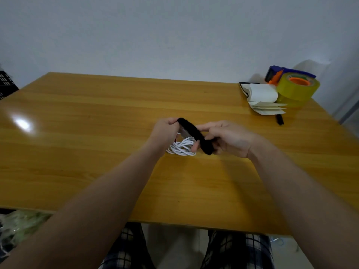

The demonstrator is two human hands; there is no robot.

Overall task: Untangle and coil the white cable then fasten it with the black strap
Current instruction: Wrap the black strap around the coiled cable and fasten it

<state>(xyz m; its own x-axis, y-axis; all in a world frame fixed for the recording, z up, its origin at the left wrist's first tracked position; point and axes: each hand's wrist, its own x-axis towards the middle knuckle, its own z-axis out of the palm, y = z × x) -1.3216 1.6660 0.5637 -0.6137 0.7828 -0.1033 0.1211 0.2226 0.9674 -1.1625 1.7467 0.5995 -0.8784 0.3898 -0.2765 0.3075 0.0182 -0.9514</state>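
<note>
The white cable (182,147) is a bundle of loops at the middle of the wooden table (97,152), just above the surface and partly hidden behind my hands. The black strap (194,133) stretches as a fuzzy band over the bundle, from upper left to lower right. My left hand (165,131) pinches the strap's far end and also seems to hold the coil. My right hand (229,138) grips the strap's near end, its fingers closed around it.
At the table's back right corner stand a yellow tape roll in a blue and orange dispenser (297,88), a white paper roll (262,93) on folded papers, and a black pen (279,119). A dark crate (5,82) shows at the far left.
</note>
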